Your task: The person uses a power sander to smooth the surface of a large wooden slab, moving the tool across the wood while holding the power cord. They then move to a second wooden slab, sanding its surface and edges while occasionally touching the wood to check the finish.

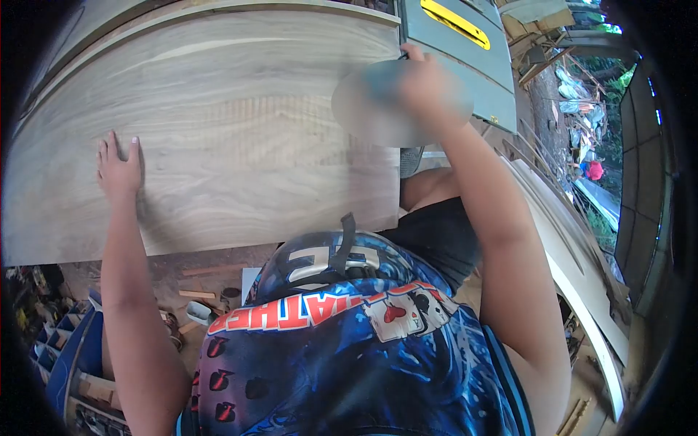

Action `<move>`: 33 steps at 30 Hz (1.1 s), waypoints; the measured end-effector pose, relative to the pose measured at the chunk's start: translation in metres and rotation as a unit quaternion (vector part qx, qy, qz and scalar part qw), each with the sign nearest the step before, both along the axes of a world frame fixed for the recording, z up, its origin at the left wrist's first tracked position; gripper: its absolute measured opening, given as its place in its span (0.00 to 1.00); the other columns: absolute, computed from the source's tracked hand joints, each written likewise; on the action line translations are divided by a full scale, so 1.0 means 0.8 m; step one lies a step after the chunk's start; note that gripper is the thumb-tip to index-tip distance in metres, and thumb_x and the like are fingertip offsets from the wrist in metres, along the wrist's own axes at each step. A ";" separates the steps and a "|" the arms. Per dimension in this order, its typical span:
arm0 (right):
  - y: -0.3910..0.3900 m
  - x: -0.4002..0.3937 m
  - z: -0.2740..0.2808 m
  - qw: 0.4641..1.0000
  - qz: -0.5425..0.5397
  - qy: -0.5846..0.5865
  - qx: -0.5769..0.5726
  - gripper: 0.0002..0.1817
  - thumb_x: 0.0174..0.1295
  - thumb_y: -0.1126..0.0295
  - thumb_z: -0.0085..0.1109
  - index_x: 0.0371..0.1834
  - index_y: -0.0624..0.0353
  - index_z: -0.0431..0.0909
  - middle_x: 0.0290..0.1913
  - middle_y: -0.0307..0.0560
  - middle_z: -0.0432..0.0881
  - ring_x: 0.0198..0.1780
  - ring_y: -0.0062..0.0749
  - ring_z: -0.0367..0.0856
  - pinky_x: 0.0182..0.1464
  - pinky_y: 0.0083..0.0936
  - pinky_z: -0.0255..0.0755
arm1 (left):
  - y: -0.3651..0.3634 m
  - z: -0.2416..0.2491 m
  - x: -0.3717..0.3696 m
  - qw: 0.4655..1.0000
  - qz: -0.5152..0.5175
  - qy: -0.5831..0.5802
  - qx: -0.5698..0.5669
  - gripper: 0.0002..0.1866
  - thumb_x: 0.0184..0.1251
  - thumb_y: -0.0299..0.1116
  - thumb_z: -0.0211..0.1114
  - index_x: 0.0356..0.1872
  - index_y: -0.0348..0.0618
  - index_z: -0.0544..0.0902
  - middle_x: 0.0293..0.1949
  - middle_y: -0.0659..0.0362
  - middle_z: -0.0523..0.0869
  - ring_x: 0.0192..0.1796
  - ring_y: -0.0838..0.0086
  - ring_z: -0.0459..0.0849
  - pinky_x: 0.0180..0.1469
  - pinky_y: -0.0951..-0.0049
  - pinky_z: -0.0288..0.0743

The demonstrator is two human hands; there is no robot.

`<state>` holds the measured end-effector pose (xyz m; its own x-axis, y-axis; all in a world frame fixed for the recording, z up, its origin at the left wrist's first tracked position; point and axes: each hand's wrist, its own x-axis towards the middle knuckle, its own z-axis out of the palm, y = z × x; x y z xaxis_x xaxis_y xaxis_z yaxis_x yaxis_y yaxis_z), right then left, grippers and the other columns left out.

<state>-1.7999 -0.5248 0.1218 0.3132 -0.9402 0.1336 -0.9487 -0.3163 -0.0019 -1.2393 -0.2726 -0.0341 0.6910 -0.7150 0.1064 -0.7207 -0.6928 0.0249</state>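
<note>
A broad, pale wooden panel (240, 80) with wavy grain lies flat in front of me, a rippled patch across its middle. My left hand (120, 168) rests on the panel's left part, palm down with fingers spread. At the right end of the panel, my right hand (429, 87) is wrapped around a teal handheld tool (384, 81). A blurred patch covers the tool and most of that hand, so the tool's exact kind cannot be made out.
Beyond the panel's right end stands a grey machine table (458, 54) with a yellow slotted insert (456, 23). Long boards (560, 218) lean at the right. Below left are a blue compartmented rack (65, 341) and wood scraps (198, 294) on the floor.
</note>
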 end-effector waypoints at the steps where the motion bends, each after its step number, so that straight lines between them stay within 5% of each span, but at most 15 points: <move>1: 0.006 0.005 0.001 1.000 0.010 -0.010 0.015 0.31 0.65 0.51 0.71 0.72 0.41 0.79 0.57 0.56 0.86 0.60 0.57 0.88 0.58 0.53 0.86 | -0.001 -0.002 0.003 1.000 -0.001 -0.001 -0.004 0.43 0.79 0.70 0.57 0.89 0.64 0.65 0.89 0.53 0.63 0.91 0.55 0.58 0.88 0.41 0.49; 33: -0.008 -0.041 -0.011 0.998 -0.035 -0.049 -0.020 0.31 0.64 0.50 0.72 0.71 0.41 0.78 0.59 0.57 0.87 0.60 0.59 0.89 0.60 0.53 0.84 | 0.002 -0.015 0.011 1.000 0.003 0.005 0.000 0.44 0.79 0.71 0.57 0.89 0.65 0.63 0.91 0.57 0.60 0.91 0.58 0.56 0.89 0.42 0.49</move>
